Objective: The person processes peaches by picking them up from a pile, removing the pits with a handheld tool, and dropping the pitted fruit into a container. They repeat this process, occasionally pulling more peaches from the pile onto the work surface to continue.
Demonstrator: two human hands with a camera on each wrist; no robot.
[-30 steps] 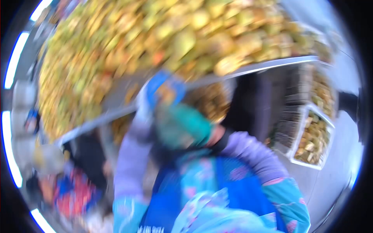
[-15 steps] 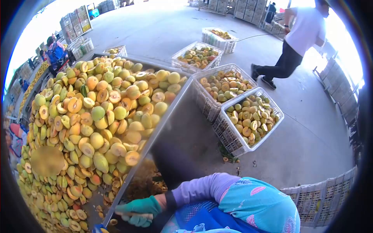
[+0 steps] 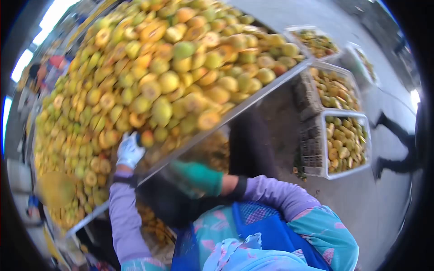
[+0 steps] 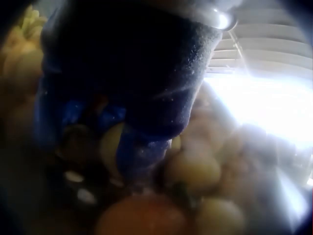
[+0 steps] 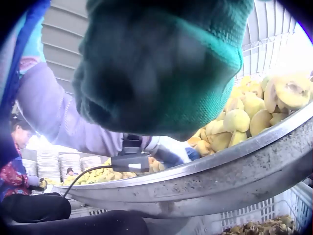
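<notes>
Nearest the body, the grip of the green-gloved right hand (image 3: 199,178) is too blurred to read, while the left hand (image 3: 130,152) has fingers down among fruit (image 3: 169,82) heaped on the metal-rimmed surface (image 3: 254,101), closure and hold unclear, with filled crates (image 3: 312,156) beyond.

Fruit (image 3: 161,111) is yellow-green and orange, the right glove (image 3: 199,177) green.

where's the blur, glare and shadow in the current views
Head view: right hand blurred, corners dark; left wrist view: left hand in deep shadow, fruit soft, glare at right; right wrist view: glare at upper right.
</notes>
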